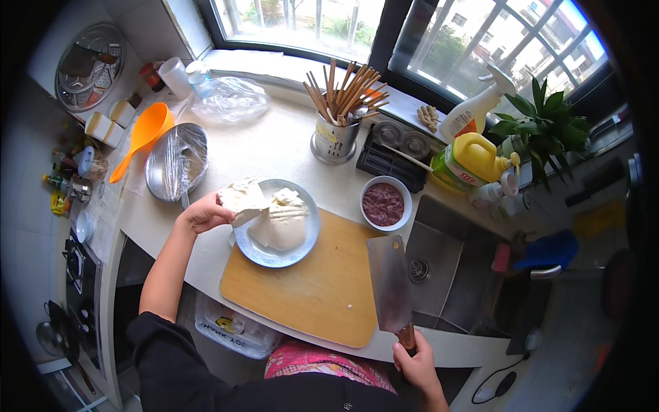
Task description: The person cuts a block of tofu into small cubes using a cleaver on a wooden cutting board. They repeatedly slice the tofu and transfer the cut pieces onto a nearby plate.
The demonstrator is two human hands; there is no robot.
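Note:
My right hand [417, 362] is wrapped round the wooden handle of a cleaver [390, 281]. Its broad blade points away from me, over the right edge of the wooden cutting board [302, 295]. On the board's far left part sits a light blue and white plate [274, 258]. A smooth, pale block that looks like tofu [285, 230] lies on it, with loose pieces on its far side. My left hand [208, 213] pinches a flat, crumbly-topped white piece [241, 197] over the plate's left rim. The fingers under that piece are partly hidden.
A bowl of reddish minced meat [386, 204] stands beyond the board, beside the steel sink [453, 268]. A chopstick holder [334, 141] is farther back. At left are a film-covered metal bowl [177, 163] and an orange ladle [145, 137]. Bottles and a plant line the right.

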